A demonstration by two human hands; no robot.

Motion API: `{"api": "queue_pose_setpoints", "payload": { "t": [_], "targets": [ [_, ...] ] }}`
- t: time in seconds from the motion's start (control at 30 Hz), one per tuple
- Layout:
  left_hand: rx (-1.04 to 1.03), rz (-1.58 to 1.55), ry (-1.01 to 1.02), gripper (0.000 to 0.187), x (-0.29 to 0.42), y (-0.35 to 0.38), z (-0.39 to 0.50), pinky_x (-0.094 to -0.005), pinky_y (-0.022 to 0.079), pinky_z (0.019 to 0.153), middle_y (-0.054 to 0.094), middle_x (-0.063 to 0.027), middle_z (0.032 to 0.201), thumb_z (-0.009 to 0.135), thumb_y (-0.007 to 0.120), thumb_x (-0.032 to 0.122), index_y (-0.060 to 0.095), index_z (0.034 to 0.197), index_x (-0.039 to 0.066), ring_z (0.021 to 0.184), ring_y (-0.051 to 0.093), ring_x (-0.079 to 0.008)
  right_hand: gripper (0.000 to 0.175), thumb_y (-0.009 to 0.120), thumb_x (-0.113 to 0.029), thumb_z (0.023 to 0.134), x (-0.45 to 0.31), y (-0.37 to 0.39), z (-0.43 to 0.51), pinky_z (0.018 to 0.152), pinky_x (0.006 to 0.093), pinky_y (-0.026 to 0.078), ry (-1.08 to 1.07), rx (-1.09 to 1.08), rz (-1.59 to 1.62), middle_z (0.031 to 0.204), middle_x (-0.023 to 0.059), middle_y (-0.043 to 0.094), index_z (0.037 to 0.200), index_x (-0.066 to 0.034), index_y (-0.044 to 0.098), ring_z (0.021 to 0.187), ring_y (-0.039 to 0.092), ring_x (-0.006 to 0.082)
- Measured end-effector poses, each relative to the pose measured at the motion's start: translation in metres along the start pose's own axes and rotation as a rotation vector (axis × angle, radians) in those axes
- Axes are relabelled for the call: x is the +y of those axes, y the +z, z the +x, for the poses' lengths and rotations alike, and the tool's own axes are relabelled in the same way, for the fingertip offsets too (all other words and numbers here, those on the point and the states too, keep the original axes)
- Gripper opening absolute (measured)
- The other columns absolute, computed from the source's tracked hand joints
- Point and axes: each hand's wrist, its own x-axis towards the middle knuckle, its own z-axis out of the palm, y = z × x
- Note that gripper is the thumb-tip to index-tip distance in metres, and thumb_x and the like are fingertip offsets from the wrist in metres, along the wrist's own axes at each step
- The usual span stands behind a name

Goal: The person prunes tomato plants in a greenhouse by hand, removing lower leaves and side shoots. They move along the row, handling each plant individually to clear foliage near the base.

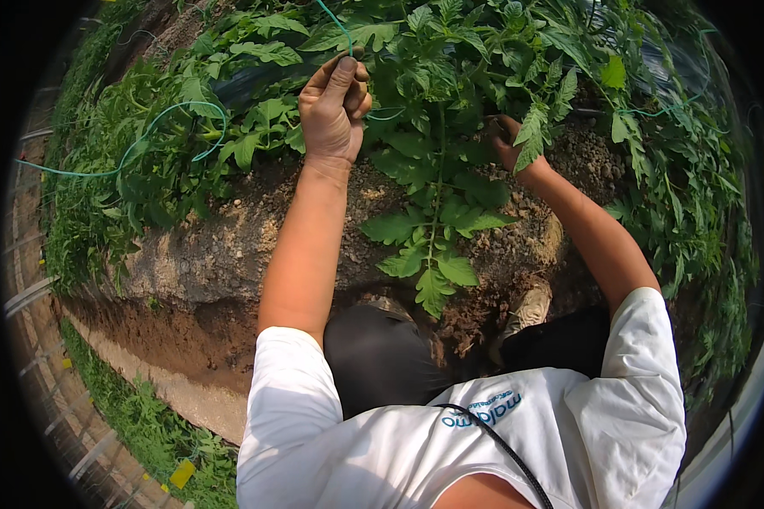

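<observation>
My left hand (336,108) is raised at the top middle, its thumb and fingers pinching a thin green twine (339,24) that runs up out of view. In among the leaves of a tomato plant (438,184) is my right hand (508,141), low by the soil. A leaf crosses in front of it and its fingertips are in shadow, so whether it grips anything is unclear. Between my hands a long compound leaf (431,245) hangs towards me. A short piece of green twine (385,116) shows just right of my left wrist.
A loose loop of green twine (141,137) lies over plants on the left; another strand (668,109) crosses those at right. Before my knees rises the bed's soil side (210,254). At lower left run a furrow (159,382) and another plant row (140,413) with a yellow card (182,474).
</observation>
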Motion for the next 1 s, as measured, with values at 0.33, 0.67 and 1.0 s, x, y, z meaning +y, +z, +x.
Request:
{"api": "queue_pose_setpoints", "payload": {
  "t": [0.33, 0.67, 1.0],
  "targets": [
    [0.338, 0.245, 0.269, 0.018, 0.020, -0.054, -0.034, -0.0197, 0.028, 0.041, 0.060, -0.0007, 0.075, 0.090, 0.059, 0.015, 0.065, 0.102, 0.003, 0.049, 0.036, -0.0037, 0.045, 0.057, -0.010, 0.078, -0.037, 0.017, 0.041, 0.077, 0.0348, 0.049, 0.103, 0.186, 0.082, 0.100, 0.0220, 0.063, 0.121, 0.0018, 0.053, 0.089, 0.064, 0.0306],
    [0.353, 0.264, 0.263, 0.017, 0.019, -0.044, -0.047, -0.0210, 0.030, 0.043, 0.059, -0.0007, 0.075, 0.091, 0.059, 0.015, 0.065, 0.101, 0.002, 0.051, 0.040, -0.0040, 0.037, 0.067, -0.003, 0.074, -0.036, 0.039, 0.065, 0.075, 0.0322, 0.050, -0.156, 0.416, 0.305, 0.098, 0.0163, 0.065, 0.111, 0.0013, 0.061, 0.089, 0.063, 0.0218],
    [0.333, 0.349, 0.353, 0.019, 0.032, -0.022, -0.051, -0.0211, 0.031, 0.043, 0.059, -0.0009, 0.076, 0.092, 0.057, 0.013, 0.063, 0.104, 0.000, 0.052, 0.041, -0.0047, 0.040, 0.062, -0.019, 0.076, -0.051, 0.051, 0.121, 0.070, 0.0521, 0.047, -0.283, 0.136, -0.220, 0.116, 0.0192, 0.056, 0.113, -0.0021, 0.059, 0.094, 0.058, 0.0370]
  ]
}}
